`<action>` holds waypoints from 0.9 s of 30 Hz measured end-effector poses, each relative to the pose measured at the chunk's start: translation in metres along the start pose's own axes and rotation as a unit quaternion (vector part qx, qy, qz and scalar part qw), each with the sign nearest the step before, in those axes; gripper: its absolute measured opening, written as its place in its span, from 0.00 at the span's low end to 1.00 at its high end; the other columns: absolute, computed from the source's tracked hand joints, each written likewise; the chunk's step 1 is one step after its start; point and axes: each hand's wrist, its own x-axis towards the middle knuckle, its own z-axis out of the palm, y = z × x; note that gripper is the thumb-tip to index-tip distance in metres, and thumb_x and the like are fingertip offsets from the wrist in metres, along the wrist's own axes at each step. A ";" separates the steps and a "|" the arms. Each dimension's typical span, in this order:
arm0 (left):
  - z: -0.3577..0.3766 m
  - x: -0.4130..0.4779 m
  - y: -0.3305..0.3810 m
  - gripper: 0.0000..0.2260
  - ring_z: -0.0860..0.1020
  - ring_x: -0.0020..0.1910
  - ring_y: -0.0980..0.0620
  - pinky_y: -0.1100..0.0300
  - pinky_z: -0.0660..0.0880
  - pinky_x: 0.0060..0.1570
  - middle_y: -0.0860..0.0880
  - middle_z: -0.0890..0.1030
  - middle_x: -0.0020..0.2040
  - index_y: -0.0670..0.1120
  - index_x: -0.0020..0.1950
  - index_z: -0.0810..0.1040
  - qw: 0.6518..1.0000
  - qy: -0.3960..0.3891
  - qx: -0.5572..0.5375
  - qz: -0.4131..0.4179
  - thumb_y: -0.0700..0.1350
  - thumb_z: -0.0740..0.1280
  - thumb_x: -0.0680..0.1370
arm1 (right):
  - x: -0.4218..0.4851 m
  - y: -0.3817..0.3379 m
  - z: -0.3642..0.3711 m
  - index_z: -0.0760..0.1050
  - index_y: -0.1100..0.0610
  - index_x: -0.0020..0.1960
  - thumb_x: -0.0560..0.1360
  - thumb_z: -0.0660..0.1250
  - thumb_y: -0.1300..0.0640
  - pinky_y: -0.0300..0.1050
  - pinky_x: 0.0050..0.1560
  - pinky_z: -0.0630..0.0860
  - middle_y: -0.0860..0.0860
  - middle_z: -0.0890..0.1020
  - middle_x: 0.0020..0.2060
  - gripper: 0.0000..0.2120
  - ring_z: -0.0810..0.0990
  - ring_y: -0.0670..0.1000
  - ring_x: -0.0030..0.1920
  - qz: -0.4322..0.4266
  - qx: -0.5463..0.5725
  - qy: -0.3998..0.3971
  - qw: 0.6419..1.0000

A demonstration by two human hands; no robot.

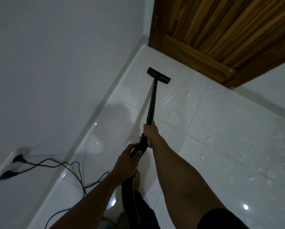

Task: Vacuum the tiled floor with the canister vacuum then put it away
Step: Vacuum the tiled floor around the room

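A black vacuum wand (152,103) runs from my hands to a flat black floor head (158,75) that rests on the white tiled floor (221,123) near the corner by the door. My right hand (151,133) grips the wand's lower end. My left hand (127,162) holds the curved handle just behind it. The ribbed black hose (129,194) drops from the handle past my leg. The canister itself is out of view.
A wooden door (221,33) stands at the top right. A white wall (55,63) with a skirting runs along the left. Two black plugs sit in a wall socket (14,164), and their cables (75,172) trail loosely over the floor beside my feet.
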 end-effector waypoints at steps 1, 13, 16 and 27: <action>0.001 0.006 0.003 0.13 0.75 0.27 0.57 0.61 0.74 0.30 0.48 0.79 0.35 0.55 0.69 0.71 1.000 -0.001 0.010 0.000 0.51 0.61 0.84 | 0.006 -0.004 -0.001 0.61 0.48 0.75 0.83 0.57 0.55 0.44 0.30 0.78 0.58 0.77 0.51 0.21 0.77 0.55 0.38 -0.001 0.001 0.000 1.000; 0.012 0.075 0.037 0.18 0.78 0.26 0.51 0.57 0.78 0.28 0.48 0.79 0.35 0.55 0.73 0.65 0.999 0.030 -0.003 0.036 0.53 0.61 0.83 | 0.065 -0.073 -0.008 0.65 0.48 0.70 0.83 0.57 0.55 0.48 0.34 0.80 0.58 0.75 0.41 0.16 0.77 0.56 0.36 -0.009 0.035 -0.012 0.999; 0.016 0.089 0.045 0.19 0.79 0.26 0.49 0.56 0.79 0.29 0.47 0.79 0.36 0.57 0.74 0.64 0.999 0.029 -0.012 0.026 0.53 0.61 0.83 | 0.074 -0.090 -0.009 0.66 0.50 0.69 0.83 0.57 0.55 0.47 0.33 0.80 0.58 0.75 0.41 0.15 0.76 0.56 0.36 -0.008 0.036 -0.015 0.999; 0.006 0.092 0.049 0.22 0.81 0.28 0.49 0.62 0.77 0.28 0.45 0.83 0.44 0.57 0.74 0.61 0.997 0.001 0.024 0.077 0.50 0.64 0.82 | 0.070 -0.101 -0.017 0.71 0.55 0.64 0.82 0.60 0.56 0.44 0.29 0.77 0.57 0.75 0.36 0.11 0.75 0.53 0.30 0.000 0.091 -0.038 0.995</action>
